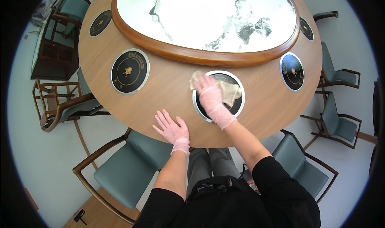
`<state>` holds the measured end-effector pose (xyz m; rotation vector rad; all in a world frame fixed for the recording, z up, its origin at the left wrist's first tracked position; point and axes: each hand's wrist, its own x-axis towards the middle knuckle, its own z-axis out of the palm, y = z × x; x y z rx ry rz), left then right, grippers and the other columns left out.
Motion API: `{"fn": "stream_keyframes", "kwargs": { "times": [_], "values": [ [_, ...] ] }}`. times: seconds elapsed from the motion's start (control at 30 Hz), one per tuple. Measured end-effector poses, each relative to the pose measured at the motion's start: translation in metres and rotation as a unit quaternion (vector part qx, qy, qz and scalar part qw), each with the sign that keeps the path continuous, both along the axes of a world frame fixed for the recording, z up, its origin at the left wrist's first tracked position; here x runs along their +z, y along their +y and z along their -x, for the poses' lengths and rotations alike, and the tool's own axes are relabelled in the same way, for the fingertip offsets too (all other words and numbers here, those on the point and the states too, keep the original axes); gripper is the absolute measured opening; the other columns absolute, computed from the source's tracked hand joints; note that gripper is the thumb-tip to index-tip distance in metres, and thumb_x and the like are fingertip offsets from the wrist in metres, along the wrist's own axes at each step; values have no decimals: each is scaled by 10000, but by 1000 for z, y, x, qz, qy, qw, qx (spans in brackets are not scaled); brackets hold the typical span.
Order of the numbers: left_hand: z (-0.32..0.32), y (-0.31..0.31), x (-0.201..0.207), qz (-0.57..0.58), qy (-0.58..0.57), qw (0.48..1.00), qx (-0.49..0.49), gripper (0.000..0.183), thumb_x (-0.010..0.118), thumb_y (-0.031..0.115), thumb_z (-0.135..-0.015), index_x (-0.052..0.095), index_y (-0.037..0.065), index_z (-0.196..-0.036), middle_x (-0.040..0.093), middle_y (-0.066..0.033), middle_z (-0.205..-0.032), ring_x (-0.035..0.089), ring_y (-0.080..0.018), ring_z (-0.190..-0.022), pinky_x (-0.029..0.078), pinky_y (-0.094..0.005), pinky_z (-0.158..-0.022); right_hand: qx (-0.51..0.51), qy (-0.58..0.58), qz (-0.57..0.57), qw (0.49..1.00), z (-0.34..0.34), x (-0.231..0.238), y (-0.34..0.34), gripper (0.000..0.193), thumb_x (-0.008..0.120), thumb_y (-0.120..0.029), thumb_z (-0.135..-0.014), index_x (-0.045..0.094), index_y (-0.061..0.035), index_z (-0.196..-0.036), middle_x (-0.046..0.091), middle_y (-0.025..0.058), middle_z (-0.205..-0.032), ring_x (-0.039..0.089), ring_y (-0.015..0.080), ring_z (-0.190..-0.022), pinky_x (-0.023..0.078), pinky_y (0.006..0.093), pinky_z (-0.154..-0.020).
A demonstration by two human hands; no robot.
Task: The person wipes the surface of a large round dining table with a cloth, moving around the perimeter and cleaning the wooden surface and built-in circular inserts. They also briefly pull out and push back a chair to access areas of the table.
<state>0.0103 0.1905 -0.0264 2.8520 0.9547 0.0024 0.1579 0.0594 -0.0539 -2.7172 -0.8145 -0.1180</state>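
My right hand [210, 95], in a thin pink glove, presses a beige cloth [229, 92] down over a round black induction plate [240, 104] with a silver rim, set into the wooden table [168, 81]. Part of the cloth bunches out past the fingers on the left, slightly smeared by motion. My left hand [173, 129], gloved in pink as well, lies flat on the wood near the table's front edge. Its fingers are spread and nothing is in them.
Beyond my hands rises a marble-topped turntable [216, 19] with a brown wooden rim. Similar black discs [129, 71] are set around the table. Green-cushioned chairs stand close by, one at front left [126, 168] and one at front right [302, 168]. A dark cabinet [56, 53] stands at far left.
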Motion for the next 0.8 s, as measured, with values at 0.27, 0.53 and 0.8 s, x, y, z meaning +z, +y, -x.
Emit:
{"fn": "stream_keyframes", "kwargs": {
  "times": [0.27, 0.53, 0.8],
  "values": [
    [0, 0, -3, -3, -5, 1000, 0, 667, 498, 357, -917, 367, 51, -1496, 273, -131, -1608, 183, -286, -1512, 83, -564, -1210, 178, 79, -36, 980, 111, 45, -49, 469, 576, -129, -822, 609, -113, -1290, 505, 119, -1415, 436, 312, -1357, 339, 477, -1146],
    [-1, -2, 3, 9, -2, 1000, 3, 660, 499, 345, -924, 360, 54, -1500, 261, -132, -1613, 172, -290, -1515, 74, -561, -1213, 80, 78, 113, 987, 113, 42, -174, 527, 627, -92, -796, 598, -206, -1309, 515, 81, -1440, 448, 313, -1358, 333, 550, -1132],
    [2, 0, -2, 11, 9, 1000, 8, 682, 499, 351, -916, 344, 60, -1513, 245, -131, -1619, 162, -291, -1518, 65, -560, -1215, -141, -16, 12, 990, 8, 23, -117, 492, 587, -69, -832, 580, -138, -1318, 504, 164, -1425, 439, 412, -1331, 333, 568, -1115]
  ]
}}
